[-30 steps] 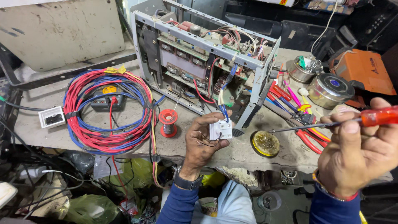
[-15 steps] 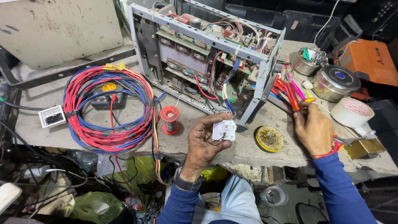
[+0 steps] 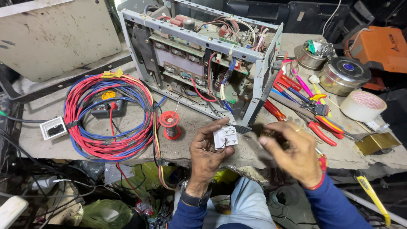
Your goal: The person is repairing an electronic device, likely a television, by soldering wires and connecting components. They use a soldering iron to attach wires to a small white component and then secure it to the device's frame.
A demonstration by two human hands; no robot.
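Observation:
My left hand [image 3: 207, 152] holds a small white switch block [image 3: 225, 136] with short dark wires, just above the front edge of the stone workbench [image 3: 42, 148]. My right hand [image 3: 294, 152] hovers to the right of the block, fingers curled and blurred, with nothing seen in it. Behind both hands stands an opened grey metal chassis [image 3: 203, 59] full of circuit boards and coloured wires. A small red solder spool [image 3: 171, 124] stands upright to the left of my left hand.
A coil of red and blue cable [image 3: 108, 116] lies at left around a yellow-knobbed meter [image 3: 108, 104], beside a white socket [image 3: 53, 128]. Red-handled pliers and screwdrivers [image 3: 316, 112], two metal tins [image 3: 343, 76], a tape roll [image 3: 362, 106] and an orange case [image 3: 381, 46] crowd the right.
My right hand has put down the red-handled screwdriver and moved left from the tool pile toward the switch block. My left hand stayed, still gripping the block.

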